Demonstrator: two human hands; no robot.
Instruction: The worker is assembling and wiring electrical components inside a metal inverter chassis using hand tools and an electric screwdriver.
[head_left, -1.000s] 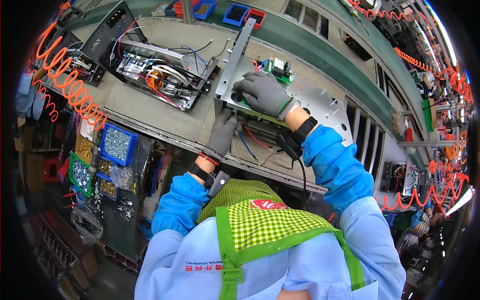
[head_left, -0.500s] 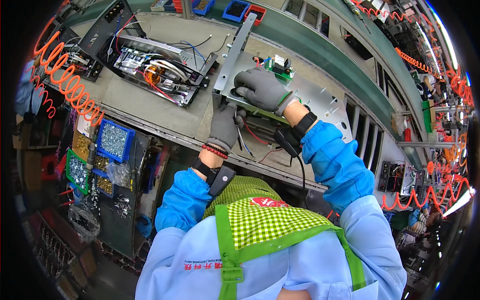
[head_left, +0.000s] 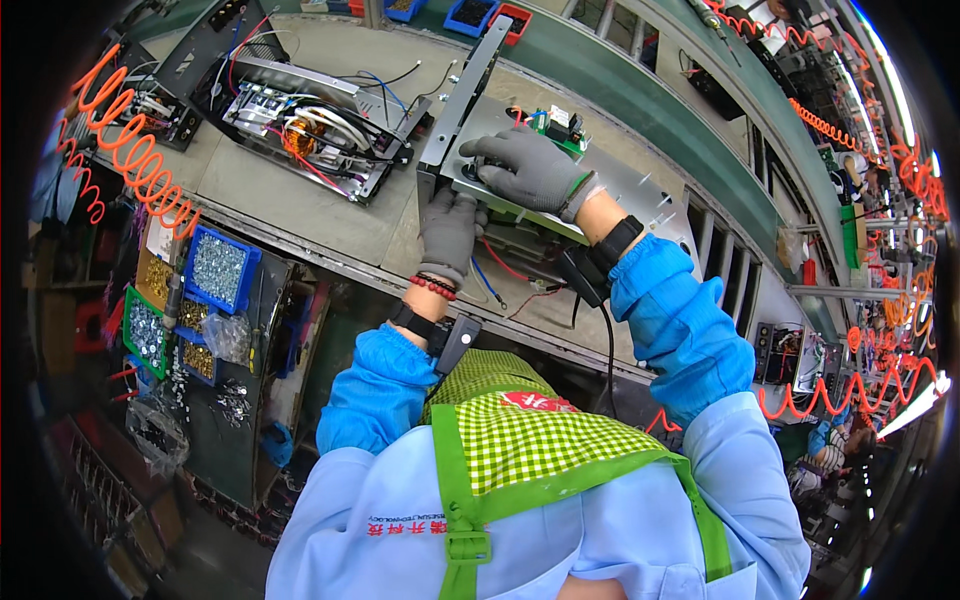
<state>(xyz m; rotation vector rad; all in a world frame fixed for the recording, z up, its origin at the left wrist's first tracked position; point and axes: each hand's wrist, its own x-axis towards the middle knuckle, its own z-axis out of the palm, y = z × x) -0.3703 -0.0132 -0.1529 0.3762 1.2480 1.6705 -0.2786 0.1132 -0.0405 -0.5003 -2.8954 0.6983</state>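
1 opened unit with exposed wiring (head_left: 310, 132) lies between the near and far edges of the tabletop (head_left: 270, 212). The left hand (head_left: 449, 232) reaches over the near edge, fingers curled at the near left corner of the metal chassis (head_left: 628, 188), their grip impossible to tell. The right hand (head_left: 527, 170) rests atop, fingers bent beside a round black part (head_left: 468, 172), their hold unclear; just beyond sits a green circuit board (head_left: 562, 128).

The metal panel (head_left: 612, 184) — beneath the right hand (head_left: 528, 170) — is partly hidden.

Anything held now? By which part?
Silver sheet-metal chassis: grey-gloved left hand at its near-left corner, right hand over its top. Whether either grips it can't be told.
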